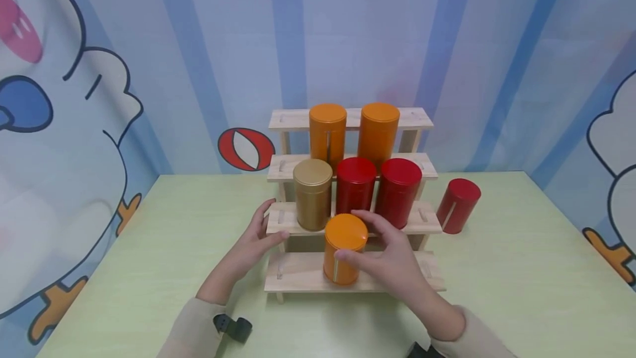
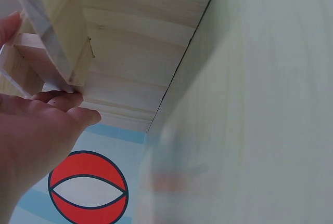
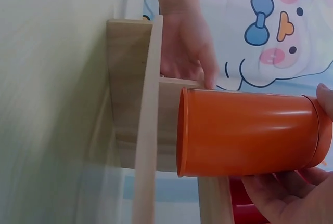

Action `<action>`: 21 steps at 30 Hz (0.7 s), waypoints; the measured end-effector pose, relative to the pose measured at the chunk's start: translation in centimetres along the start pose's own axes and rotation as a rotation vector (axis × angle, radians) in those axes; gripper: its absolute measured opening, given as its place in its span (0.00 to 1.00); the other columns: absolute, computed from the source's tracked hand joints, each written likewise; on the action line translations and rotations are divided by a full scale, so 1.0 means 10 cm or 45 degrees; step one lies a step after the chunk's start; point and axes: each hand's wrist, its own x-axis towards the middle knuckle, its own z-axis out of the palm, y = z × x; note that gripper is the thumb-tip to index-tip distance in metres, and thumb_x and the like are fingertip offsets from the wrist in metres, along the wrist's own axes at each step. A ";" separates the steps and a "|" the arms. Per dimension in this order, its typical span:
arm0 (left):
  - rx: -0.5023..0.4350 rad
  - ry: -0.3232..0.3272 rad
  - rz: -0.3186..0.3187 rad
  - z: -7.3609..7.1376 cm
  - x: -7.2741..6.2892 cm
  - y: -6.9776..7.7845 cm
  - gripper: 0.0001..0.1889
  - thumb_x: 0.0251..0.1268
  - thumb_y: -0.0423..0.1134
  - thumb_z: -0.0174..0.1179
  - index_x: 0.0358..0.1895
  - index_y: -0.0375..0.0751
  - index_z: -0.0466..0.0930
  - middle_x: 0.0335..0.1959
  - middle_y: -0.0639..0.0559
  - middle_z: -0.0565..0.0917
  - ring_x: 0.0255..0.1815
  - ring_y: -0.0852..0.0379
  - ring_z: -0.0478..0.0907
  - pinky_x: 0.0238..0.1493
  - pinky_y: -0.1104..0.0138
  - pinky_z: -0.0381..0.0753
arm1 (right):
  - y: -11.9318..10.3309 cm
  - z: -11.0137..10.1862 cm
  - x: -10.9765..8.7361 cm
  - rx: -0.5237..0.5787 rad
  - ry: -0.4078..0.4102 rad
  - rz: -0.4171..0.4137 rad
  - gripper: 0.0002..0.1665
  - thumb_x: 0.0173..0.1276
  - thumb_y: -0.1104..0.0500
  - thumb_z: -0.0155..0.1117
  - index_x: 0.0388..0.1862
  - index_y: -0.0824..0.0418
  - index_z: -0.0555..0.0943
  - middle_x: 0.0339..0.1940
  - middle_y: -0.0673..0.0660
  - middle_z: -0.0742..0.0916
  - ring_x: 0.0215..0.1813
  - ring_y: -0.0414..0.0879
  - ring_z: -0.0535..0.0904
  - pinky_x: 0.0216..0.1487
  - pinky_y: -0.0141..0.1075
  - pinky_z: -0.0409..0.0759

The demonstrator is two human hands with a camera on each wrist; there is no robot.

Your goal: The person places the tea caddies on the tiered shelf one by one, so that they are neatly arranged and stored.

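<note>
My right hand (image 1: 399, 264) holds an orange canister (image 1: 346, 233) with a lid, thumb on its near side and fingers on the far right side. It is upright over the lowest step of a tiered wooden rack (image 1: 298, 269); in the right wrist view a gap shows between the canister's base and that plank. At the rack's left end, my left hand (image 1: 248, 247) grips the second step from the bottom, thumb on top and fingers wrapped underneath. On that step, behind the held canister, stand a gold canister (image 1: 313, 200) and two red canisters (image 1: 355, 187) (image 1: 399, 192).
Two more orange canisters (image 1: 328, 134) (image 1: 379, 131) stand higher on the rack. Another red canister (image 1: 458, 206) is on the pale green table (image 1: 521, 269), right of the rack. Behind the table hangs a blue striped cartoon backdrop (image 1: 358, 32).
</note>
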 end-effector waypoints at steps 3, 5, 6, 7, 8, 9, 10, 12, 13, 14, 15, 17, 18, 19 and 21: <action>0.002 0.000 -0.002 0.00 0.00 0.01 0.47 0.66 0.46 0.61 0.77 0.53 0.35 0.78 0.46 0.49 0.77 0.45 0.51 0.70 0.45 0.58 | 0.03 0.05 0.02 0.027 -0.010 0.010 0.38 0.53 0.53 0.78 0.63 0.54 0.74 0.57 0.53 0.81 0.57 0.49 0.75 0.61 0.50 0.75; 0.005 -0.001 -0.003 0.00 0.00 0.01 0.47 0.66 0.46 0.61 0.77 0.52 0.34 0.78 0.46 0.49 0.77 0.44 0.51 0.70 0.45 0.58 | 0.05 0.08 0.03 0.036 -0.012 0.017 0.38 0.52 0.53 0.78 0.63 0.53 0.74 0.57 0.52 0.81 0.56 0.49 0.75 0.60 0.49 0.76; 0.004 -0.002 -0.003 0.00 0.00 0.01 0.47 0.66 0.46 0.61 0.77 0.53 0.35 0.78 0.46 0.49 0.77 0.44 0.51 0.70 0.45 0.58 | 0.06 0.09 0.03 0.035 -0.010 0.017 0.38 0.52 0.53 0.78 0.63 0.53 0.74 0.57 0.52 0.81 0.56 0.49 0.75 0.60 0.49 0.76; 0.004 -0.004 0.000 0.00 -0.01 0.01 0.47 0.66 0.46 0.61 0.77 0.52 0.35 0.78 0.45 0.49 0.77 0.44 0.51 0.70 0.45 0.57 | 0.07 0.10 0.03 0.036 -0.010 0.016 0.38 0.52 0.52 0.78 0.63 0.54 0.74 0.57 0.52 0.82 0.56 0.49 0.75 0.59 0.49 0.76; 0.004 -0.009 0.004 0.00 -0.01 0.01 0.47 0.66 0.46 0.60 0.77 0.52 0.35 0.78 0.45 0.49 0.76 0.43 0.51 0.70 0.45 0.57 | 0.07 0.11 0.03 0.035 -0.008 0.010 0.38 0.52 0.52 0.78 0.63 0.54 0.74 0.57 0.52 0.82 0.56 0.49 0.75 0.59 0.49 0.77; 0.003 -0.013 0.010 0.00 -0.01 0.02 0.47 0.67 0.46 0.60 0.77 0.51 0.34 0.78 0.44 0.49 0.76 0.43 0.51 0.70 0.45 0.57 | 0.08 0.12 0.03 0.032 -0.006 0.003 0.38 0.53 0.52 0.77 0.63 0.54 0.74 0.57 0.53 0.82 0.56 0.49 0.75 0.59 0.48 0.77; 0.002 -0.017 0.012 0.00 -0.02 0.02 0.46 0.67 0.45 0.60 0.77 0.51 0.34 0.78 0.44 0.49 0.76 0.43 0.51 0.70 0.45 0.57 | 0.08 0.13 0.03 0.032 -0.005 -0.005 0.38 0.53 0.52 0.77 0.63 0.55 0.74 0.57 0.53 0.82 0.56 0.49 0.75 0.58 0.48 0.77; -0.001 -0.028 0.018 0.00 -0.02 0.03 0.46 0.67 0.45 0.60 0.77 0.51 0.34 0.78 0.43 0.49 0.76 0.43 0.51 0.71 0.45 0.57 | 0.09 0.14 0.04 0.030 -0.002 -0.015 0.38 0.53 0.52 0.77 0.63 0.55 0.74 0.56 0.53 0.82 0.56 0.49 0.76 0.58 0.48 0.77; -0.002 -0.027 0.017 0.01 -0.02 0.03 0.46 0.67 0.45 0.60 0.77 0.51 0.35 0.78 0.44 0.49 0.76 0.43 0.52 0.70 0.45 0.57 | 0.09 0.15 0.04 0.029 -0.001 -0.016 0.38 0.53 0.52 0.77 0.63 0.55 0.74 0.56 0.53 0.82 0.56 0.49 0.76 0.58 0.48 0.77; -0.004 -0.025 0.016 0.01 -0.03 0.03 0.46 0.67 0.44 0.60 0.77 0.51 0.35 0.78 0.44 0.50 0.76 0.43 0.52 0.70 0.46 0.58 | 0.09 0.15 0.04 0.028 0.000 -0.017 0.38 0.53 0.53 0.77 0.63 0.56 0.74 0.56 0.53 0.82 0.56 0.49 0.76 0.57 0.47 0.78; -0.006 -0.025 0.015 0.01 -0.03 0.03 0.46 0.67 0.44 0.59 0.77 0.51 0.35 0.78 0.44 0.50 0.76 0.43 0.52 0.70 0.46 0.58 | 0.09 0.15 0.04 0.026 0.001 -0.011 0.38 0.53 0.53 0.78 0.63 0.55 0.74 0.56 0.52 0.82 0.56 0.49 0.76 0.57 0.46 0.78; -0.009 -0.027 0.017 0.01 -0.03 0.03 0.45 0.68 0.44 0.59 0.77 0.52 0.35 0.78 0.44 0.50 0.76 0.43 0.53 0.71 0.46 0.58 | 0.10 0.16 0.05 0.023 0.002 -0.002 0.39 0.52 0.53 0.78 0.63 0.54 0.74 0.56 0.52 0.82 0.56 0.48 0.76 0.57 0.45 0.78; -0.011 -0.025 0.017 0.01 -0.03 0.03 0.45 0.68 0.44 0.59 0.77 0.52 0.35 0.78 0.45 0.50 0.76 0.43 0.53 0.71 0.46 0.58 | 0.10 0.16 0.05 0.020 0.002 0.002 0.39 0.51 0.53 0.78 0.63 0.54 0.74 0.56 0.52 0.82 0.56 0.48 0.76 0.57 0.44 0.77; -0.013 -0.025 0.018 0.01 -0.03 0.03 0.45 0.68 0.44 0.59 0.77 0.52 0.35 0.78 0.44 0.50 0.76 0.43 0.54 0.71 0.46 0.58 | 0.10 0.16 0.06 0.018 0.001 0.004 0.39 0.51 0.53 0.78 0.63 0.54 0.74 0.56 0.51 0.82 0.56 0.48 0.76 0.57 0.44 0.77; -0.014 -0.028 0.022 0.00 -0.03 0.03 0.45 0.68 0.44 0.59 0.77 0.52 0.35 0.78 0.44 0.50 0.76 0.43 0.54 0.71 0.46 0.58 | 0.11 0.16 0.07 0.018 -0.002 0.008 0.39 0.52 0.53 0.78 0.63 0.54 0.74 0.56 0.52 0.82 0.56 0.48 0.76 0.57 0.45 0.77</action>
